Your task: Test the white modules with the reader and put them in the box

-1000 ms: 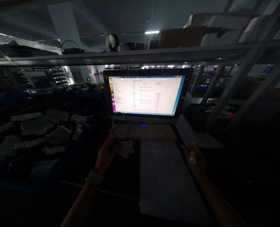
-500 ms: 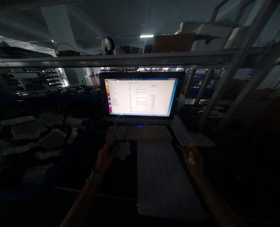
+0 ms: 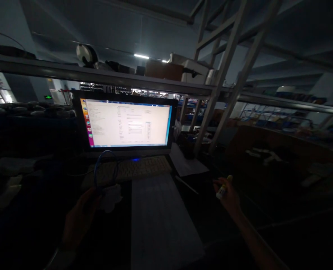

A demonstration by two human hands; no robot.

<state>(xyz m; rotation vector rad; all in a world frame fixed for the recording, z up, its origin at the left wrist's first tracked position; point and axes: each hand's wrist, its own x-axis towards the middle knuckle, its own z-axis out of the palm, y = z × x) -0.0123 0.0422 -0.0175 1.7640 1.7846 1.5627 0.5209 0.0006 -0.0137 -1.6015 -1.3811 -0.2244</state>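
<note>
In the dim light my left hand [image 3: 80, 215] is closed at the left edge of a flat, pale, irregularly shaped part [image 3: 111, 198]. A blue cable [image 3: 96, 168] loops up from these fingers in front of the keyboard [image 3: 138, 168]. My right hand [image 3: 230, 198], out to the right over the dark bench, is closed round a small white bottle [image 3: 221, 192] with a yellow end. Between that hand and a long white sheet [image 3: 157, 221] lies a thin pale stick [image 3: 186, 184], apart from the fingers.
A lit monitor [image 3: 127, 125] stands behind the keyboard, under a metal shelf [image 3: 112, 79] with boxes and a roll. A second sheet [image 3: 187, 163] lies by metal uprights [image 3: 221, 75]. Several pale parts [image 3: 13, 165] sit at left; a brown carton [image 3: 247, 138] is at right.
My view has swung to the right. My right hand has moved right with the bottle, away from the thin stick. My left hand stays at the pale part and blue cable.
</note>
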